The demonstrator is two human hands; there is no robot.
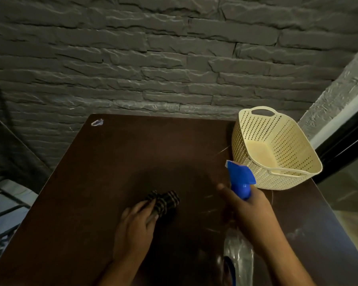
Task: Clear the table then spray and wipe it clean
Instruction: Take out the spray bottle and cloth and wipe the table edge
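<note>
Gripping the neck of a clear plastic spray bottle with a blue trigger head point(241, 180), the right hand point(250, 211) is closed around it, index finger extended forward along the trigger side. The bottle's nozzle points away from the person, toward the far left of the table; its transparent body shows below the wrist at the near edge. The left hand point(136, 221) lies palm down, fingers pressed onto a dark checked cloth point(163, 202), which is bunched and in contact with the surface. The two hands are apart, the cloth left of the bottle. Both work over a dark brown square tabletop point(112, 172). A cream perforated plastic basket with handles point(277, 149) stands on the far right corner, just beyond the spray head. A small clear scrap point(97, 122) lies at the far left corner. A grey stone-textured wall point(153, 58) stands behind.
</note>
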